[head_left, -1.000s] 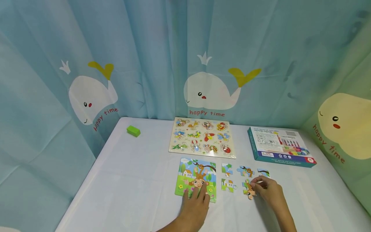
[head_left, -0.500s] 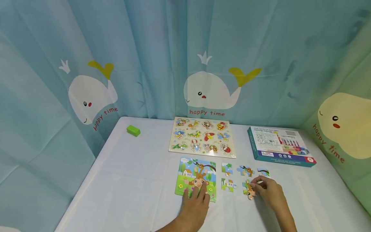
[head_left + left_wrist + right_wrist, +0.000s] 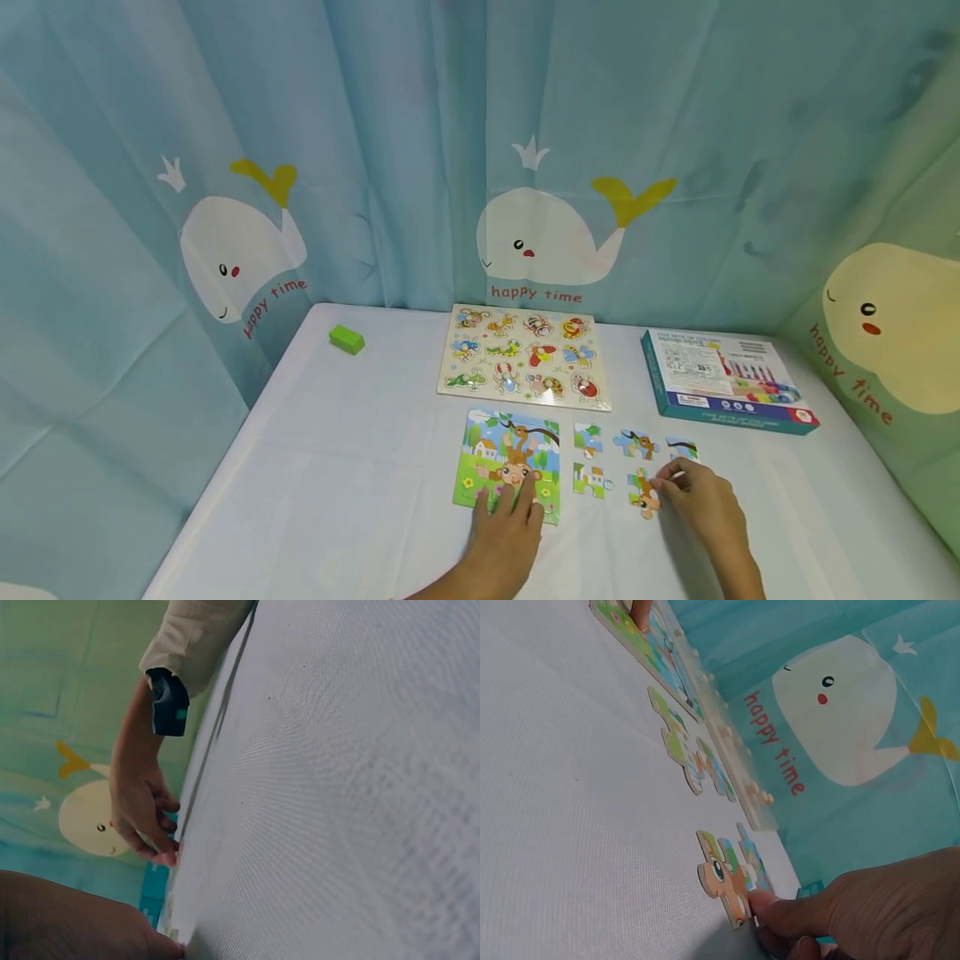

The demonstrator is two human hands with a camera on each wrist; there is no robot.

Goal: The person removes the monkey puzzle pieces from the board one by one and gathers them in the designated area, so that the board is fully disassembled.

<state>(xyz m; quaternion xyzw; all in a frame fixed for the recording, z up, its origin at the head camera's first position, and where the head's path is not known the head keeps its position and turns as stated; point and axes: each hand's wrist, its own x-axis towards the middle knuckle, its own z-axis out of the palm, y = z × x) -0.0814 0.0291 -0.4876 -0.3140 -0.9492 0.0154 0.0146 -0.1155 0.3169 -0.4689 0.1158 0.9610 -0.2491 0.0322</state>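
Observation:
A monkey picture puzzle board (image 3: 474, 479) lies flat on the white table. My left hand (image 3: 501, 537) rests on its lower part with fingers spread, and one fingertip also shows on the board in the right wrist view. To the right of it, my right hand (image 3: 703, 498) pinches the right edge of a monkey-face puzzle piece (image 3: 643, 502) between thumb and curled forefinger. The right wrist view shows the thumb against this puzzle piece (image 3: 721, 879). Loose around it lie a house piece (image 3: 590, 480), a leaf piece (image 3: 587, 437), a brown-tail piece (image 3: 637, 443) and a branch piece (image 3: 681, 446), partly behind the hand.
Behind the monkey board lies a wooden insect peg puzzle (image 3: 524, 357). A teal-edged box (image 3: 727, 379) sits at the back right, a green block (image 3: 347, 339) at the back left. A blue whale-print curtain (image 3: 420, 167) borders the table.
The right hand and the monkey-face piece have shifted very slightly toward the near edge. The left hand stays on the board, and the other pieces have not moved.

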